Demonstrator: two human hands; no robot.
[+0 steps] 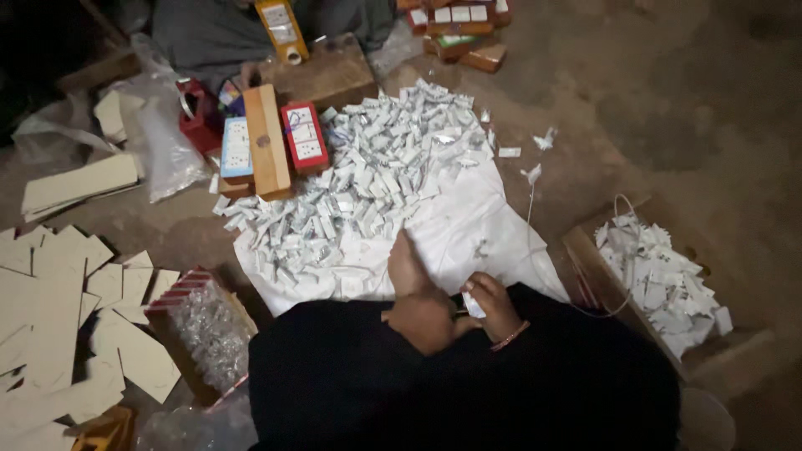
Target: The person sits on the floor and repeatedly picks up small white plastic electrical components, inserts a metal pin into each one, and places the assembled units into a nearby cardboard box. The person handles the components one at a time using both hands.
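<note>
Pinching a small white folded paper piece just above the dark lap, the right hand meets the left hand, its fingers pressed together and stretched toward the heap of small white paper pieces on the white sheet.

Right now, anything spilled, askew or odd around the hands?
A few stray white pieces lie on the bare floor, off the white sheet that holds the main pile. Flat cardboard blanks lie fanned loosely at the left. The right hand holds one white piece; the left hand rests beside it.
</note>
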